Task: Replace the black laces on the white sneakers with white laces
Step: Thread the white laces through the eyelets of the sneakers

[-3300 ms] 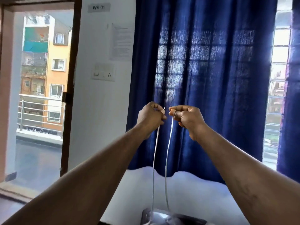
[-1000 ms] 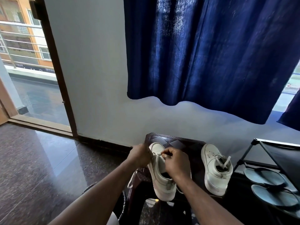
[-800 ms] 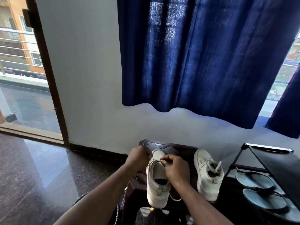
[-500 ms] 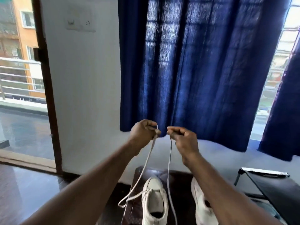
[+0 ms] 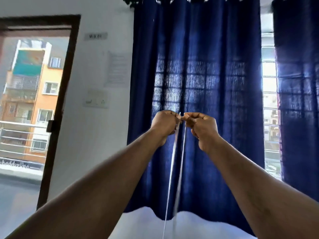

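In front of the dark blue curtain [image 5: 198, 75], both bare forearms were raised and stretched forward, converging at centre frame. Left hand [image 5: 164, 124] and right hand [image 5: 202, 126] sat knuckle to knuckle, almost touching, each with fingers curled into a pinch on one end of the white lace [image 5: 173, 161]. Its two strands dropped from the fingers side by side, taut, long axis near vertical, one under each hand, and left the frame at the bottom edge. Sneakers not in view; judged to lie straight below the hands. An aglet tip [image 5: 179, 114] stood just above the left-hand pinch. Ends looked level: probably evening the lengths. Any threading would have to go downward, neither hand nearer.
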{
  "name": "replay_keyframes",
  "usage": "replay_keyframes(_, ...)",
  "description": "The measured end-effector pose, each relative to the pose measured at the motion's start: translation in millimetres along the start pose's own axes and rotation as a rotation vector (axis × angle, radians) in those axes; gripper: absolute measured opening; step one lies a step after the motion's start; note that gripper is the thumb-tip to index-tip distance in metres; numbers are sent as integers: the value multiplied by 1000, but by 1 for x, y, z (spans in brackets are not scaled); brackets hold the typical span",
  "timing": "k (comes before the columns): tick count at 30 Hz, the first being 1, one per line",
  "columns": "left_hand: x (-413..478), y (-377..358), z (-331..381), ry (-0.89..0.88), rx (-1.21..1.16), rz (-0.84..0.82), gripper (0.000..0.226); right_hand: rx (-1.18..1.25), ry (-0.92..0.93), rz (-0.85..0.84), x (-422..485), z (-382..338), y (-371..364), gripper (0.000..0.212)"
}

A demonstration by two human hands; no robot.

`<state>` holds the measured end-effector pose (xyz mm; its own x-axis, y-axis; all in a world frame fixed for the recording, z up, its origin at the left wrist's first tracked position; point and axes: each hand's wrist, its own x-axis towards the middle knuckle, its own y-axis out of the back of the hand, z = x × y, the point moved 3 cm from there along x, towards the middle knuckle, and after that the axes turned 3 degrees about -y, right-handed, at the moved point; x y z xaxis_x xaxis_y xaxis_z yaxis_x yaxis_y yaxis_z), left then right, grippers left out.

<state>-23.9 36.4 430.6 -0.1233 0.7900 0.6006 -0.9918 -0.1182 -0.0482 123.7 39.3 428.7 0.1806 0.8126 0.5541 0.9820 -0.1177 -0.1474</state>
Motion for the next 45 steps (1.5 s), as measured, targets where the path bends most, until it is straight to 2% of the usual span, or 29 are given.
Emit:
replay_keyframes(5, 11, -7, 23, -53, 133, 34, 22, -12, 25, 27, 12, -20, -2, 5)
replay_keyframes(9, 9, -10, 18, -11, 86, 56, 15, 18, -15, 24, 11, -17, 2, 5)
replay_keyframes(15, 2, -12, 17, -11, 110, 79, 18, 62, -83, 46, 10, -14, 5, 11)
replay_keyframes(24, 2, -6, 16, -16, 115, 163, 17, 80, -89, 28, 10, -15, 1, 13)
replay_keyframes(37, 12, -2, 13, -24, 131, 123, 19, 66, -76, 19, 10, -18, -2, 15)
replay_keyframes(45, 10, -1, 12, -25, 99, 110, 11, 50, -74, 15, 10, -16, -1, 16)
